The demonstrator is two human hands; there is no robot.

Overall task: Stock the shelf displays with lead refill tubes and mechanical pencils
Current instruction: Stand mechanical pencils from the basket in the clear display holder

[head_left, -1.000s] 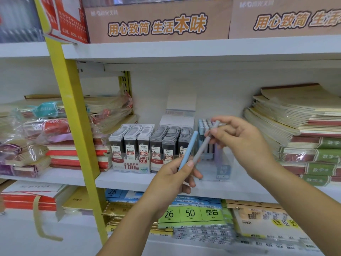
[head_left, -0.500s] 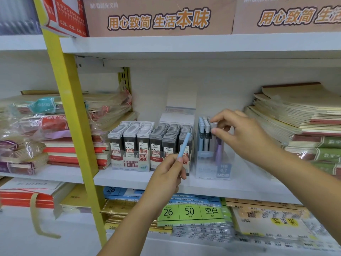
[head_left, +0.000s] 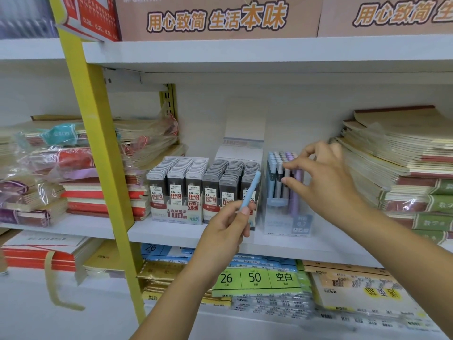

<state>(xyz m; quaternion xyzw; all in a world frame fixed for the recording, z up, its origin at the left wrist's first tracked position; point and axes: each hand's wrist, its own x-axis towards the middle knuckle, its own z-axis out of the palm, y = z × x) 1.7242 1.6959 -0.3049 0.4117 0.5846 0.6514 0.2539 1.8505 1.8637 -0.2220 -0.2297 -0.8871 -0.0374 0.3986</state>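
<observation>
My left hand (head_left: 220,231) grips a light blue mechanical pencil (head_left: 250,190) by its lower end, so it points up and to the right in front of the lead refill displays. Two trays of lead refill tubes (head_left: 179,185) stand side by side on the white shelf (head_left: 171,233). To their right is a clear pencil display box (head_left: 286,223) packed with upright blue, grey and purple pencils. My right hand (head_left: 326,182) reaches into the top of that box. Its thumb and forefinger pinch a grey pencil (head_left: 286,174) standing in the front row.
A white carton (head_left: 242,143) stands behind the displays. Stacks of notebooks (head_left: 404,155) crowd the right, and plastic-wrapped notebook bundles (head_left: 73,168) sit left of the yellow shelf upright (head_left: 98,143). Paper packs (head_left: 257,278) fill the shelf below. Another shelf board hangs close overhead.
My right hand took a pencil from my left hand, carried it right to the clear box and lowered it in. My left hand keeps the blue pencil and barely moved.
</observation>
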